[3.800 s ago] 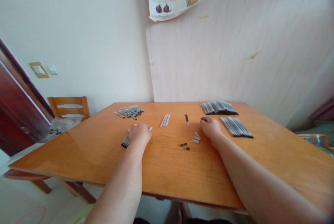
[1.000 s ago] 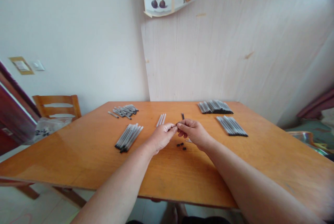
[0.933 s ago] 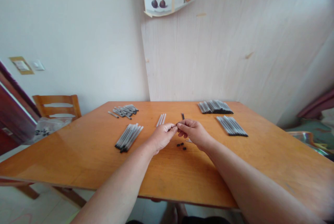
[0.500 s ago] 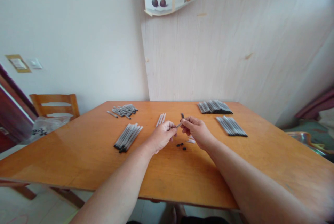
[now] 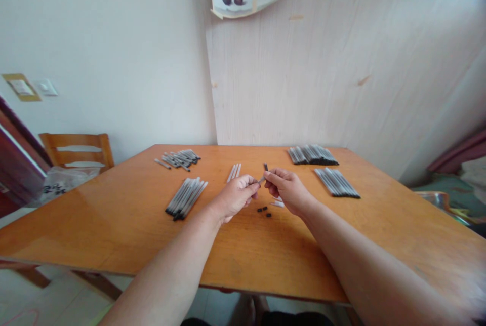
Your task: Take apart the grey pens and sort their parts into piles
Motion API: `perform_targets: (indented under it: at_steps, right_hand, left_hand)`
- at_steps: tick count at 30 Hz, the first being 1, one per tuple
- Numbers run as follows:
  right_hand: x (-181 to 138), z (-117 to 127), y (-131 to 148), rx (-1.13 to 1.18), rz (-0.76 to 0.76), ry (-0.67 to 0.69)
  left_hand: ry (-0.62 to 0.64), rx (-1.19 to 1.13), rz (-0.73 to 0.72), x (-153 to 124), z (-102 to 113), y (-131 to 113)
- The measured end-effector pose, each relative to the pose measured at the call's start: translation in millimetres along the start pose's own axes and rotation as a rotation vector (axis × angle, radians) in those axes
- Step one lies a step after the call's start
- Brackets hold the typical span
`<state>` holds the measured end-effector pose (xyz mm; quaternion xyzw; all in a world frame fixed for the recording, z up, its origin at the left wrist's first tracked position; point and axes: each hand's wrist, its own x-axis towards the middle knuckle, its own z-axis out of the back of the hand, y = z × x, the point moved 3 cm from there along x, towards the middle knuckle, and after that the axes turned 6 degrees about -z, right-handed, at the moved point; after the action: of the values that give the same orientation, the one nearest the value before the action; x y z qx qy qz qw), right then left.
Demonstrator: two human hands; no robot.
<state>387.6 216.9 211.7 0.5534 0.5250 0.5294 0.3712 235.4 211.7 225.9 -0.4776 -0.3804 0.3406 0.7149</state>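
Over the middle of the table, my left hand pinches one end of a slim, pale pen between thumb and fingers. Its other end is in the closed fingertips of my right hand. A short black piece shows just above the right fingertips; I cannot tell whether it is held or lies behind. Below the hands are several small black plugs. White pen caps lie partly hidden under my right hand. A few white tubes rest behind my left hand.
Bundles of black-tipped pens lie on the wooden table: a near-left bundle, a loose far-left heap, a far-right row and a nearer right row. A chair with a plastic bag stands left.
The view has shifted slightly. Both hands stay nearly in place, still joined by the pen, and my right fingertips have moved very little. The items on the table lie as before.
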Motion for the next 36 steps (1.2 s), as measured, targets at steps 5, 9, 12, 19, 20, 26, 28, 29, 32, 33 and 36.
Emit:
perform_targets:
  at_steps: [5, 9, 12, 19, 20, 26, 28, 29, 32, 33, 36]
  right_hand:
    - [-0.5, -4.5, -1.4, 0.037, -0.004, 0.003]
    - [4.7, 8.2, 4.0, 0.106, 0.021, -0.049]
    - [10.6, 35.8, 11.4, 0.252, 0.087, -0.255]
    - [13.8, 46.6, 7.9, 0.092, 0.043, -0.26]
    - [13.8, 45.0, 5.8, 0.049, 0.02, -0.257]
    - [18.5, 49.8, -7.9, -0.246, -0.125, -0.214]
    - [20.3, 53.0, -10.5, -0.439, -0.12, -0.2]
    - [20.8, 54.2, -10.9, -0.544, -0.095, -0.202]
    - [20.7, 56.0, -10.9, -0.78, -0.033, -0.212]
    - [20.4, 56.4, -11.4, -0.818, -0.039, -0.205]
    - [20.2, 58.3, -15.4, -0.858, -0.107, -0.166]
  left_hand:
    - [0.043, -0.131, 0.054, 0.1, 1.5, 1.8]
    - [0.062, -0.213, 0.108, -3.0, 5.3, 3.4]
    - [0.063, -0.254, 0.137, -4.0, 9.0, 6.2]
    - [-0.018, -0.307, 0.13, 2.7, 14.7, 14.6]
    - [-0.042, -0.316, 0.134, 3.4, 16.7, 16.0]
    - [-0.181, -0.413, 0.112, 7.7, 30.7, 21.8]
    - [-0.195, -0.433, 0.117, 9.0, 32.6, 23.4]
    - [-0.202, -0.442, 0.125, 9.5, 33.1, 24.0]
    - [-0.23, -0.479, 0.139, 9.9, 34.5, 25.0]
    - [-0.239, -0.496, 0.136, 9.9, 35.0, 24.9]
    - [-0.266, -0.542, 0.108, 9.8, 37.0, 24.6]
